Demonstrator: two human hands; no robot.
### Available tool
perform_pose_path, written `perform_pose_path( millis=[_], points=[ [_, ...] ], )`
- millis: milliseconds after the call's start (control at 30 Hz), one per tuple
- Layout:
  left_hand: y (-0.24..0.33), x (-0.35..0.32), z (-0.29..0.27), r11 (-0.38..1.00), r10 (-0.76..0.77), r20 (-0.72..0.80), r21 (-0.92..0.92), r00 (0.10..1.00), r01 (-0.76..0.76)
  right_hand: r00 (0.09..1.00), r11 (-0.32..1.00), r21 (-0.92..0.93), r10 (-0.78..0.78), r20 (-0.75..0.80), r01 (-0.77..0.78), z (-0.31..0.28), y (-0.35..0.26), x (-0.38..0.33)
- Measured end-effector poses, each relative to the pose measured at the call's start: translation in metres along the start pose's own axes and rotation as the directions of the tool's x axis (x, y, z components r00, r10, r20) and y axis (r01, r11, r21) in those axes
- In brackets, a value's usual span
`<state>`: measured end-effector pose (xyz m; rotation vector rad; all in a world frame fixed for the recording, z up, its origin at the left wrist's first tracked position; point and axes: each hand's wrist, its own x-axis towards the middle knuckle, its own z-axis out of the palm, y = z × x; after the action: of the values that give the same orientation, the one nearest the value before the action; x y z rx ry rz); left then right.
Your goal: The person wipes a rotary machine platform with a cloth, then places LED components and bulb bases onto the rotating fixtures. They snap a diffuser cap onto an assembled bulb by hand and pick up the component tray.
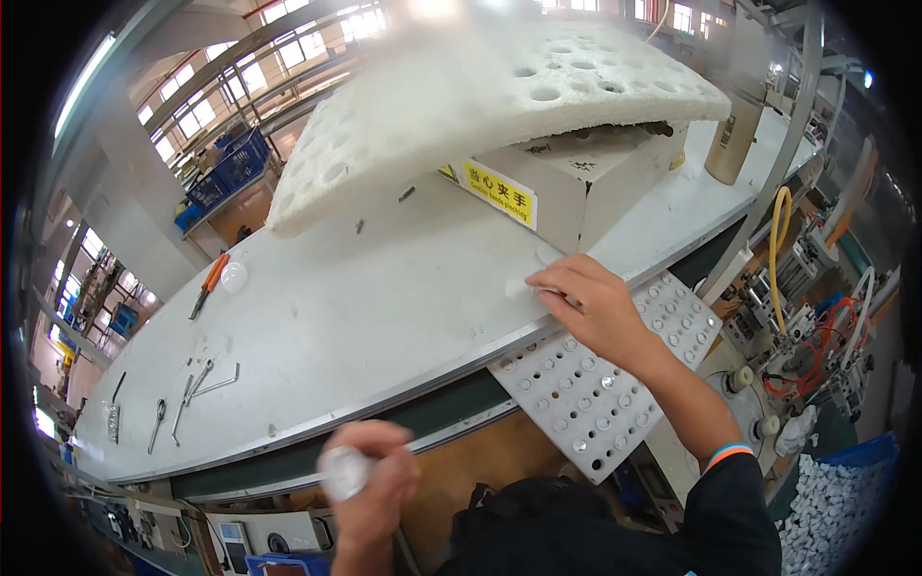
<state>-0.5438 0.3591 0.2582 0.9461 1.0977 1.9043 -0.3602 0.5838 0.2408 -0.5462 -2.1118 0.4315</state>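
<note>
My left hand [376, 494], blurred by motion, is in front of the table's near edge. Its fingers are closed around a small round whitish, translucent piece [346, 472]. Over the near edge of the table, to the right, my right hand [600, 312] has thumb and fingers pinched together. Whatever sits between those fingertips is too small and pale to make out. Below that hand, a white perforated tray [554, 422] juts from under the tabletop, with several round clear pieces set in its holes.
On the grey-white table [355, 317] stands a box [615, 187] with a yellow warning label, under a large white foam sheet [432, 125] with holes. Orange-handled pliers [209, 283] and metal hex keys [192, 394] lie left. A tan cylinder [735, 144] stands far right; white parts [831, 509] fill a bin lower right.
</note>
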Motion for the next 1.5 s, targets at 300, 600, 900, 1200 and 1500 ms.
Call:
perform_pose_path(
  millis=[300,600,900,1200,1500],
  points=[
    [-0.068,-0.002,-0.033,0.804,-0.174,0.034,0.583,0.984,0.122,0.848,0.985,-0.169,0.073,0.525,0.020,0.008,0.022,0.053],
    [-0.084,-0.025,-0.065,0.877,-0.256,-0.036,0.413,0.966,0.247,0.732,0.957,-0.272,0.254,0.632,-0.098,0.008,-0.002,0.077],
    [-0.083,-0.034,-0.070,0.834,-0.498,-0.062,0.238,0.865,0.498,0.676,0.968,-0.236,0.233,0.699,-0.089,0.010,0.002,0.081],
    [-0.110,-0.031,-0.056,0.855,-0.489,0.072,0.236,0.869,0.462,0.473,0.912,-0.360,0.410,0.780,-0.198,0.015,-0.003,0.106],
    [-0.145,-0.037,-0.025,0.861,-0.479,0.201,0.297,0.855,0.412,0.693,0.912,-0.029,0.332,0.640,-0.410,0.001,-0.005,0.070]
  ],
)
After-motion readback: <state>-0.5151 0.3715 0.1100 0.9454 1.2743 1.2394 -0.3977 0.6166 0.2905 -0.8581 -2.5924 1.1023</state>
